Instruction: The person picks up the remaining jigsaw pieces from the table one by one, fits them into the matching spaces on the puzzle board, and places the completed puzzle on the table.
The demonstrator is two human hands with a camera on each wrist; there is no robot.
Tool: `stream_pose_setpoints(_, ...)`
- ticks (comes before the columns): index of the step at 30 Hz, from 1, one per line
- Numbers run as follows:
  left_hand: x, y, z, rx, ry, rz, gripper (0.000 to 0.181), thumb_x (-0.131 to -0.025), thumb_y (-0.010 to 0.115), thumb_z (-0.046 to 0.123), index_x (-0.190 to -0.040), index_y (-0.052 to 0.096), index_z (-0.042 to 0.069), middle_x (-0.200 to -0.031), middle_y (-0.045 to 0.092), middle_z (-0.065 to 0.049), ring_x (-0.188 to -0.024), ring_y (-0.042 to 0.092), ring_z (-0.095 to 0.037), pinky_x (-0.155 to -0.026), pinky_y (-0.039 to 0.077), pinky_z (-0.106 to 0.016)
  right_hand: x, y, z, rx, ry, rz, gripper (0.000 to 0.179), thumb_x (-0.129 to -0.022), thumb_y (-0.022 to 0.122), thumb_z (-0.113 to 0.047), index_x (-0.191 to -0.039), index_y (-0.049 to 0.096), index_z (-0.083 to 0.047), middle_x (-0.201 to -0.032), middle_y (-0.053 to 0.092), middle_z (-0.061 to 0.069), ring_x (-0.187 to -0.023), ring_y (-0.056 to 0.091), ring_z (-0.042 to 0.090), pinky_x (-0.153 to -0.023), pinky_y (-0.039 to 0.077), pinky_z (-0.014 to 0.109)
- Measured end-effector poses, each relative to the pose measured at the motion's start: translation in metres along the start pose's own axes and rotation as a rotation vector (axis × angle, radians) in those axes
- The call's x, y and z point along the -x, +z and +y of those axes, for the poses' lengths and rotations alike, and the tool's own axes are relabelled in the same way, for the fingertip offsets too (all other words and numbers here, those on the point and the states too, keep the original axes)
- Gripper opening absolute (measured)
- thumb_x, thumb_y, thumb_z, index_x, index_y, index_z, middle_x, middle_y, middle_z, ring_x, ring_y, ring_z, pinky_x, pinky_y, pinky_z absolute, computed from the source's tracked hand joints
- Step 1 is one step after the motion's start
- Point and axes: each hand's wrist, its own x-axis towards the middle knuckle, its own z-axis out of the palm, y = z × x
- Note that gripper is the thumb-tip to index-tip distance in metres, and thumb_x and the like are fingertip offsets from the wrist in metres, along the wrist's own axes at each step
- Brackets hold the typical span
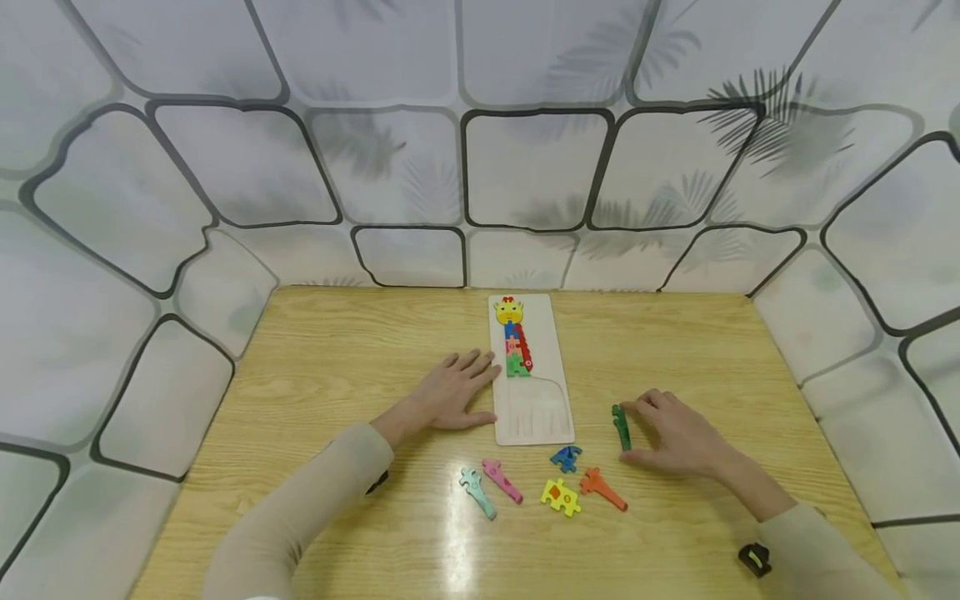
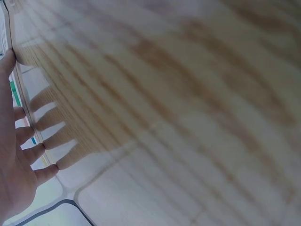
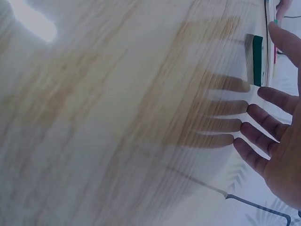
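In the head view my left hand (image 1: 453, 392) lies spread, its fingertips and thumb at the left edge of a pale puzzle board (image 1: 532, 417). The upper board carries a yellow giraffe head (image 1: 509, 312) above blue, pink, green and red pieces. Beside a slim dark green puzzle piece (image 1: 621, 427) on the table is my right hand (image 1: 678, 437), index finger near one end and thumb near the other. The right wrist view shows the green piece (image 3: 257, 61) between the index fingertip and thumb, with the fingers fairly straight. Whether both digits touch it is unclear.
Below the board lie a blue piece (image 1: 566, 458), a yellow piece (image 1: 561, 497), an orange piece (image 1: 602, 488), a pink piece (image 1: 502, 481) and a light teal piece (image 1: 477, 493). Patterned walls (image 1: 408, 254) border the wooden table (image 1: 360, 333) at the back and sides.
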Motion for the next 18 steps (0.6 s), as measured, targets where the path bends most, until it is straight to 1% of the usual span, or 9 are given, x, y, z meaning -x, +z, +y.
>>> stream_pose_setpoints(4, 0.000, -0.001, -0.001, 0.002, 0.001, -0.002, 0.089, -0.101, 0.043, 0.074, -0.168, 0.030, 0.016, -0.176, 0.026, -0.013, -0.162, 0.029, -0.037, -0.130, 0.032, -0.058, -0.001, -0.001, 0.003, -0.003, -0.011, -0.014, 0.082, -0.079, 0.084, -0.064, -0.139, 0.066, -0.011, -0.116, 0.064, 0.004, -0.104, 0.060, 0.020, -0.087, 0.058, 0.045)
stream_pose_setpoints(10, 0.000, -0.001, -0.001, 0.007, -0.003, -0.014, 0.089, -0.101, 0.043, 0.074, -0.168, 0.029, 0.017, -0.177, 0.025, -0.012, -0.163, 0.029, -0.037, -0.130, 0.032, -0.058, -0.003, -0.001, 0.008, 0.000, -0.030, -0.022, 0.084, -0.076, 0.087, -0.061, -0.141, 0.065, -0.013, -0.119, 0.063, 0.005, -0.107, 0.061, 0.022, -0.091, 0.058, 0.049)
stream_pose_setpoints(18, -0.001, 0.000, 0.000, 0.009, -0.010, -0.021, 0.090, -0.101, 0.042, 0.074, -0.169, 0.027, 0.018, -0.177, 0.023, -0.011, -0.164, 0.026, -0.036, -0.132, 0.030, -0.057, -0.008, -0.001, 0.012, 0.010, -0.052, -0.019, 0.086, -0.072, 0.089, -0.062, -0.140, 0.066, -0.015, -0.120, 0.063, 0.004, -0.106, 0.060, 0.020, -0.090, 0.057, 0.048)
